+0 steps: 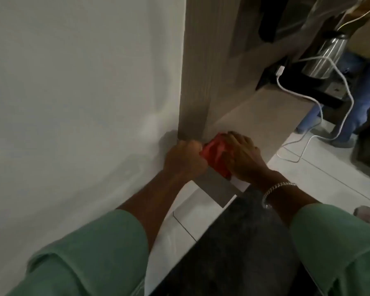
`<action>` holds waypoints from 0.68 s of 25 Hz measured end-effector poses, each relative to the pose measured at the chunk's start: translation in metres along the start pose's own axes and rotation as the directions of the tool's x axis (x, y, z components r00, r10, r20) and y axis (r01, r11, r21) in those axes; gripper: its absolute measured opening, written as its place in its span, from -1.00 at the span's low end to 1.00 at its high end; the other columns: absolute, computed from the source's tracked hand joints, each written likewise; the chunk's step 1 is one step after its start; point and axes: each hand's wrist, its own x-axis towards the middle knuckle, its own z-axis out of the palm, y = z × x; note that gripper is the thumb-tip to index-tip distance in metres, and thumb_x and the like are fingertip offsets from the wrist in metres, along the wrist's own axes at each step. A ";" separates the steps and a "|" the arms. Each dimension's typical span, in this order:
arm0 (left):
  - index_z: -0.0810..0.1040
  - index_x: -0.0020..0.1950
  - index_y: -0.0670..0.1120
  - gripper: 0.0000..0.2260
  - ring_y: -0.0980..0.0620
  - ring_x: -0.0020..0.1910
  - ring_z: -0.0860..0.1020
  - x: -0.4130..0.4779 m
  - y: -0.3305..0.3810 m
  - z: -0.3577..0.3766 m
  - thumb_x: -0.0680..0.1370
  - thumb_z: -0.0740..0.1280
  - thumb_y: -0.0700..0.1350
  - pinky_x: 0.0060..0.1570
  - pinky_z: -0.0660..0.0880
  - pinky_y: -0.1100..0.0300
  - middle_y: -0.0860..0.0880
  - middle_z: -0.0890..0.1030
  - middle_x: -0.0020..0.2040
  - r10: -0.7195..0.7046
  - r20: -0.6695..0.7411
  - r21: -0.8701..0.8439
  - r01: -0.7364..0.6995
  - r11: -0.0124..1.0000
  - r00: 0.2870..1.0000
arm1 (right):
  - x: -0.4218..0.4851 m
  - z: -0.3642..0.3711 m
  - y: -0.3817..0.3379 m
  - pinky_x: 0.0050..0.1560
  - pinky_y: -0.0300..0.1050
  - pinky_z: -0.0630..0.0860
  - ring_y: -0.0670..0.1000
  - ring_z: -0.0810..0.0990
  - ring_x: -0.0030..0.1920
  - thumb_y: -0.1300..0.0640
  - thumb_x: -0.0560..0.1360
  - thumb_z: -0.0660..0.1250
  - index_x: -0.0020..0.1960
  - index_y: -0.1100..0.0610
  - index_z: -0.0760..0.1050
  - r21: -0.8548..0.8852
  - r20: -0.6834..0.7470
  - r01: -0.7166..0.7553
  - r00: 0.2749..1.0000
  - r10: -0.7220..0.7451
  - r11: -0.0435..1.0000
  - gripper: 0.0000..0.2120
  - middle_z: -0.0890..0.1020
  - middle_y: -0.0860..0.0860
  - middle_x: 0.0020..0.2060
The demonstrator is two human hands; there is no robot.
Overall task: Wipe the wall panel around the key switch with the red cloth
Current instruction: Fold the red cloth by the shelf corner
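Note:
The red cloth (215, 153) is bunched between both hands low against a grey-brown wood-grain panel (203, 67). My left hand (185, 160) is closed on the cloth's left end, next to the white wall (73, 82). My right hand (242, 155) lies flat on top of the cloth, fingers spread, pressing it onto the flat wooden surface (263, 118). A silver bracelet (273, 190) circles the right wrist. No key switch shows in this view.
A steel kettle (327, 54) stands on a black base at the top right, with a white cable (338, 82) hanging down to the tiled floor (320, 180). A person's jeans-clad legs (363, 92) stand beyond it. A dark mat (239, 242) lies below my arms.

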 end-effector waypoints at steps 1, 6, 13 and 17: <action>0.60 0.07 -0.15 -0.76 -0.15 -0.03 0.58 0.006 0.000 0.013 0.51 0.26 -0.07 0.05 0.55 0.01 -0.12 0.61 -0.07 -0.055 0.026 -0.066 0.056 0.996 0.998 | 0.005 0.007 0.005 0.38 0.36 0.34 0.30 0.28 0.47 -0.12 0.61 0.21 0.53 -0.06 0.12 0.029 0.006 -0.028 1.000 0.028 0.999 -0.45 0.24 0.12 0.55; 0.55 -0.07 -0.19 -0.75 -0.12 -0.12 0.54 0.016 -0.003 0.060 0.55 0.32 0.02 -0.16 0.45 0.14 -0.09 0.58 -0.19 -0.340 0.009 -0.509 0.296 0.808 0.941 | 0.008 0.034 0.009 0.26 0.20 0.43 0.34 0.44 0.31 -0.07 0.56 0.32 0.59 0.08 0.06 0.165 -0.079 -0.170 0.980 0.185 0.972 -0.28 0.43 0.30 0.36; 0.37 0.34 -0.08 -0.58 -0.16 0.23 0.52 -0.014 -0.015 0.048 0.52 0.39 -0.15 0.26 0.52 -0.16 -0.12 0.50 0.29 -0.453 0.213 -0.851 0.392 0.350 0.866 | -0.022 0.039 -0.040 0.15 -0.08 0.39 0.23 0.46 0.31 0.20 0.59 0.30 0.53 0.10 0.17 0.411 -0.014 -0.130 0.989 0.149 0.902 -0.43 0.39 0.23 0.39; 0.37 0.27 0.00 -0.63 -0.10 0.15 0.55 -0.041 -0.023 -0.014 0.52 0.39 -0.11 0.19 0.56 -0.05 -0.07 0.53 0.22 -0.429 0.057 -0.793 0.302 0.530 0.902 | -0.049 0.017 -0.105 0.46 0.19 0.36 0.24 0.34 0.47 0.00 0.55 0.26 0.48 0.14 0.27 0.218 -0.174 0.057 0.985 -0.018 0.974 -0.46 0.30 0.21 0.50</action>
